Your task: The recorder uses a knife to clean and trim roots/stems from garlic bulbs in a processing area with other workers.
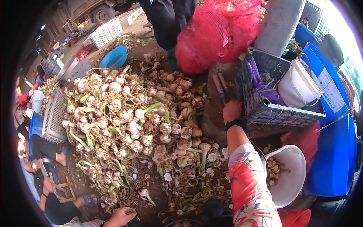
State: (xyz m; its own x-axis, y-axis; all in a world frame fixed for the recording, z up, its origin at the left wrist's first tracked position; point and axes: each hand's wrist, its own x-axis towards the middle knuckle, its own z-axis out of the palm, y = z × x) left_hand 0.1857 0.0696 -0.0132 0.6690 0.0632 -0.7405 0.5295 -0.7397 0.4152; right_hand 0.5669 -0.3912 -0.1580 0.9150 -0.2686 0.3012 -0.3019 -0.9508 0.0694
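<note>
A two-handled hand tool, perhaps shears or a pair of knives, lies on brown sacking. My right hand, with a black strap at the wrist, is bent over the metal part of it. My fingers' undersides are hidden, so their grip does not show. At the bottom edge, my left hand has curled fingers near a small brownish rounded thing that I cannot make out. A big heap of garlic bulbs with dry roots and stems spreads before me. One loose garlic bulb rests on the dirt closer by.
Right of me stand a black crate holding a white bucket, a tilted white bucket with garlic, and blue tubs. A red mesh sack is beyond the heap, beside a standing person's legs. Another person's hand is at left.
</note>
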